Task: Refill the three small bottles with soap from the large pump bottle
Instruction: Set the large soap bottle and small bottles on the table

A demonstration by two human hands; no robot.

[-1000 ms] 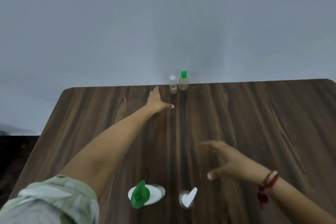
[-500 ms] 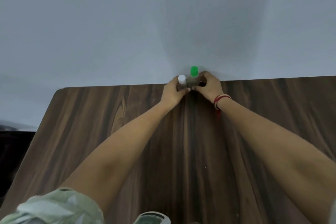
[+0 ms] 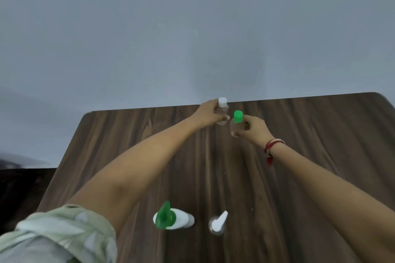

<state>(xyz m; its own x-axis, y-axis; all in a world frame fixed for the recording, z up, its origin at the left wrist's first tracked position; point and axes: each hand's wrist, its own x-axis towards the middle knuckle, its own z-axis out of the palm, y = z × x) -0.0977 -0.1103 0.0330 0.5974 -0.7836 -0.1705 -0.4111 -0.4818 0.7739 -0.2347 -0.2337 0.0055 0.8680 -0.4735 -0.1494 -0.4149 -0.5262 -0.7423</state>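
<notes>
Upright still — white-capped bottle (image 3: 222, 111), green-capped bottle (image 3: 236, 123) — caps up.

A small clear bottle with a white cap (image 3: 222, 111) stands up straight near the far edge of the bench (image 3: 320, 145). Just beside it is a small round bottle with a green cap (image 3: 236, 124). Close by stand the big white pump bottle (image 3: 174, 219) with its green pump top, and a third small bottle (image 3: 217, 223) with its white flip lid open.
</notes>
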